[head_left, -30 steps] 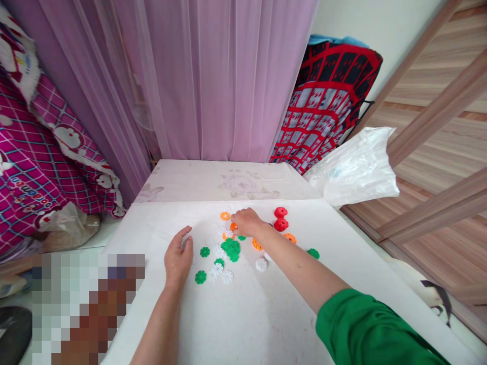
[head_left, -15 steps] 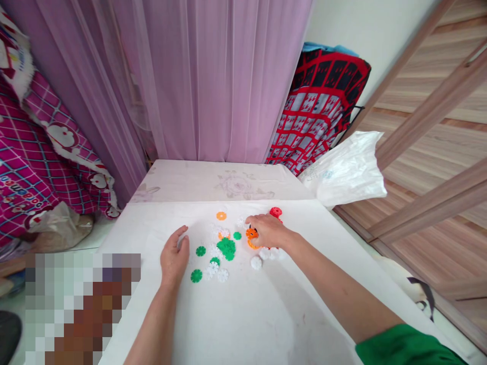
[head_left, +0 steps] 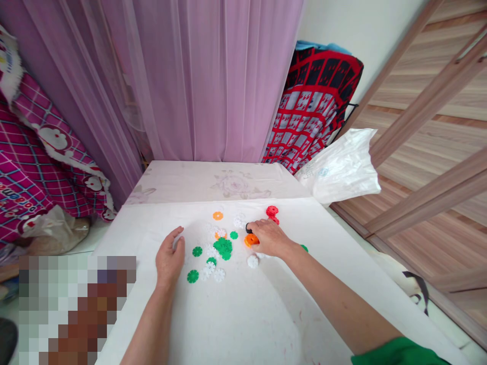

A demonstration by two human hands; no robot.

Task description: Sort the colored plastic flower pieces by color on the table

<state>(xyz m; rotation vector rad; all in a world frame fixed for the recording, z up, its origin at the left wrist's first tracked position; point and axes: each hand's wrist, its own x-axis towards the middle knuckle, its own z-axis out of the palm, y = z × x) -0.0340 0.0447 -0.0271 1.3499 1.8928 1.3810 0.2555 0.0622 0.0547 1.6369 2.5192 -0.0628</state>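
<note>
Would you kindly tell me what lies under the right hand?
Beneath the right hand, orange discs peek out at the fingers, and a green piece shows beside the wrist. Whatever else lies under the palm is covered.

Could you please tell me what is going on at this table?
A person is working through small flower-shaped plastic discs scattered on a white table. The right hand has its fingers closed over orange discs, with red discs just beyond it. The left hand rests open on the table beside a green disc. Between the hands lie a green cluster and loose white discs.
</note>
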